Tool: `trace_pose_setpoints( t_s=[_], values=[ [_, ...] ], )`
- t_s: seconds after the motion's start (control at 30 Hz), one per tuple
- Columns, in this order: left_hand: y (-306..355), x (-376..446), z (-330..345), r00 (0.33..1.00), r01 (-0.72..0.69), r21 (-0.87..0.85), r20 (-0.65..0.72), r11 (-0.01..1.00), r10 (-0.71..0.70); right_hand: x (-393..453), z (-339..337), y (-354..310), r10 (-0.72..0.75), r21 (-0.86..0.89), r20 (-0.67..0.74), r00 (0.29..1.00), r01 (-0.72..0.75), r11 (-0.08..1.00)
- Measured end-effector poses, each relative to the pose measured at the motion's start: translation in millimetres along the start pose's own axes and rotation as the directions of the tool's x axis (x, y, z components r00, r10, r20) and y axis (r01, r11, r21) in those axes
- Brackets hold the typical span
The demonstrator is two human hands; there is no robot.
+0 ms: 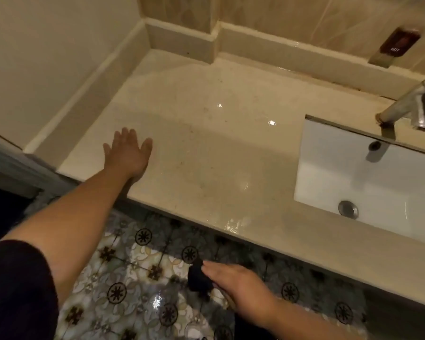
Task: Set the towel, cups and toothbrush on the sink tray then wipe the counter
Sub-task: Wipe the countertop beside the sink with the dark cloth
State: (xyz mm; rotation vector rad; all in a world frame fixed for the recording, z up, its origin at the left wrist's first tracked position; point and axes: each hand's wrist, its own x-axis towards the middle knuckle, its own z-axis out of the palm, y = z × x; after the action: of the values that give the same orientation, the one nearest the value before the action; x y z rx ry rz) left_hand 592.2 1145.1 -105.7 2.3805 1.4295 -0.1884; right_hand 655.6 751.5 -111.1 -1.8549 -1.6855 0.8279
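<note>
The beige stone counter runs from the left wall to a white sink; wet patches shine near its front edge. My left hand lies flat on the counter's left part, fingers spread, holding nothing. Below the counter's edge, over the floor, my right hand is closed on a small dark cloth that sticks out to the left of my fingers. No towel, cups, toothbrush or tray show in the head view.
A chrome tap reaches over the sink from the right. A dark "HOT" label sits on the tiled back wall. A raised ledge borders the counter's back and left. Patterned floor tiles lie below.
</note>
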Motion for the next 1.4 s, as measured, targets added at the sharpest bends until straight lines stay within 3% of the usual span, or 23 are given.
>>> trace_pose_setpoints(
  t_s=[0.07, 0.1, 0.17, 0.23, 0.27, 0.3, 0.37, 0.43, 0.5, 0.63, 0.77, 0.87, 0.97, 1.17, 1.33, 1.4],
  values=[
    [4, -41, 0, 0.996, -0.081, -0.12, 0.016, 0.99, 0.083, -19, 17, -20, 0.237, 0.311, 0.055, 0.97, -0.242, 0.919],
    [7, -66, 0, 0.992, -0.119, -0.179, 0.022, 0.977, 0.124, -23, 17, -30, 0.357, 0.455, 0.084, 0.93, -0.354, 0.817],
    [12, -119, -3, 0.974, -0.19, -0.321, 0.061, 0.928, 0.22, -24, 5, -50, 0.524, 0.76, 0.19, 0.831, -0.462, 0.457],
    [14, -170, -10, 0.94, -0.241, -0.448, 0.112, 0.861, 0.322, -20, -15, -64, 0.515, 0.916, 0.345, 0.785, -0.401, -0.002],
    [14, -192, -16, 0.917, -0.28, -0.476, 0.124, 0.833, 0.38, -18, -26, -72, 0.463, 0.921, 0.389, 0.796, -0.353, -0.168],
    [16, -211, -24, 0.89, -0.323, -0.491, 0.133, 0.809, 0.436, -17, -39, -82, 0.411, 0.911, 0.402, 0.818, -0.314, -0.267],
    [20, -241, -45, 0.836, -0.374, -0.548, 0.151, 0.749, 0.528, -17, -64, -104, 0.317, 0.899, 0.395, 0.862, -0.292, -0.326],
    [28, -263, -70, 0.798, -0.387, -0.605, 0.158, 0.696, 0.581, -20, -84, -125, 0.223, 0.926, 0.334, 0.916, -0.276, -0.256],
    [39, -279, -95, 0.766, -0.417, -0.612, 0.162, 0.672, 0.623, -22, -102, -144, 0.182, 0.964, 0.265, 0.947, -0.258, -0.063],
    [59, -292, -129, 0.702, -0.514, -0.565, 0.155, 0.645, 0.695, -29, -133, -168, 0.281, 0.894, 0.183, 0.942, -0.278, 0.351],
    [69, -296, -148, 0.667, -0.586, -0.519, 0.126, 0.622, 0.734, -35, -157, -190, 0.342, 0.622, 0.061, 0.938, -0.304, 0.722],
    [73, -293, -151, 0.669, -0.613, -0.519, 0.061, 0.596, 0.741, -41, -172, -189, 0.306, 0.29, -0.077, 0.949, -0.272, 0.917],
    [77, -282, -153, 0.687, -0.598, -0.536, 0.041, 0.596, 0.726, -45, -188, -174, 0.296, 0.102, -0.063, 0.953, -0.288, 0.952],
    [94, -238, -144, 0.64, -0.593, -0.514, 0.166, 0.62, 0.75, -35, -213, -123, 0.3, 0.015, -0.043, 0.953, -0.299, 0.954],
    [118, -171, -118, 0.628, -0.736, -0.164, 0.197, 0.657, 0.753, 12, -226, -53, 0.314, -0.066, 0.002, 0.949, -0.313, 0.947],
    [132, -141, -108, 0.632, -0.766, -0.035, 0.144, 0.642, 0.761, 38, -234, -27, 0.295, -0.13, -0.117, 0.948, -0.309, 0.942]
  ],
)
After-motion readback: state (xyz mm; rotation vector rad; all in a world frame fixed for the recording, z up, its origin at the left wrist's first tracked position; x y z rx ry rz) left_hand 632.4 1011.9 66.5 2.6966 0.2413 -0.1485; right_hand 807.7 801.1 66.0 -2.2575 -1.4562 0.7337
